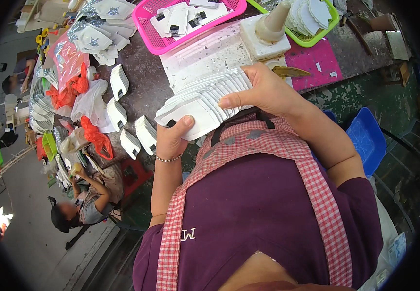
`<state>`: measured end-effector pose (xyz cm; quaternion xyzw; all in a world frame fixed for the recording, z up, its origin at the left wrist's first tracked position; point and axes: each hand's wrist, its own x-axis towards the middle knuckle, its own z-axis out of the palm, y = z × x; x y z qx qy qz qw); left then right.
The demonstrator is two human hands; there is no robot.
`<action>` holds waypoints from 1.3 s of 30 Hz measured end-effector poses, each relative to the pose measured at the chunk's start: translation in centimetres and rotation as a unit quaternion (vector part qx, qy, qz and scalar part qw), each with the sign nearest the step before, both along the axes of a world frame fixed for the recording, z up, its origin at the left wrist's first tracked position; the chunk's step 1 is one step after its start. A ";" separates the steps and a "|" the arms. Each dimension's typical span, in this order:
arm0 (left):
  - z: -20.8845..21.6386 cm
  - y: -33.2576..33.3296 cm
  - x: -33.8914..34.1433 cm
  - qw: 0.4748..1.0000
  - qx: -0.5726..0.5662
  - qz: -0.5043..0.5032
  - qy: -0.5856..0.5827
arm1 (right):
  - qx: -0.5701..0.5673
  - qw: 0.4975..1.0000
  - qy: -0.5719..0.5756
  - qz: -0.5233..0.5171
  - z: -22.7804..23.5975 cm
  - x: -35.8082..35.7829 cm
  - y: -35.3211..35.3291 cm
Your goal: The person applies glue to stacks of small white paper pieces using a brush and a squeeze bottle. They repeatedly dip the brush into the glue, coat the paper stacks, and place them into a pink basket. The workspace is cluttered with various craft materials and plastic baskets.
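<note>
Stack (210, 103): white flat pieces, fanned out in a sloping row, were held up between both hands, in front of the checked apron (287, 148) and near the whitish board (205, 58).
Left hand (172, 138): its thumb was pressed on the front piece, near a small dark patch; its other fingers were mostly hidden underneath, and the lower-left end was gripped.
Right hand (268, 89): its thumb was laid over the fanned edges toward the upper-right end; its other fingers were largely hidden behind, but that end was plainly clasped.
Slip risk: the upper edge of the fan was covered by neither thumb, so pieces could be shed there if either grip were eased.
Crease risk: thin edges might be bent if too hard a squeeze were applied by the right thumb.
Soiling risk: pieces could be marked if they were lowered onto the stained board or brushed against the cone-shaped vessel (272, 26).
Blade risk: the right hand could be nicked if it were swung toward the yellowish blade (291, 72) seen just beyond it.
Toppling risk: the four small stacks (117, 115) on the table (144, 72) could be upset if the left hand were swept outward.
</note>
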<state>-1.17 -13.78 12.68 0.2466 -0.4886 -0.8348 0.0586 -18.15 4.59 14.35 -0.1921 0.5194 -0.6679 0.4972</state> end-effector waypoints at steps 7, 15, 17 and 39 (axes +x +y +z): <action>0.1 0.1 0.2 1.000 -0.004 0.000 -0.002 | -0.022 0.998 -0.065 0.007 -0.9 -0.3 -0.1; 0.1 0.4 0.5 1.000 -0.002 -0.003 -0.011 | -0.024 0.998 -0.052 0.008 -1.3 -0.1 0.0; 0.3 0.5 0.5 1.000 -0.004 0.001 -0.016 | -0.012 1.000 -0.017 0.013 -0.6 0.0 0.1; 1.6 0.3 0.0 0.999 -0.026 -0.013 -0.041 | 0.031 0.998 0.031 0.035 0.3 -1.0 0.1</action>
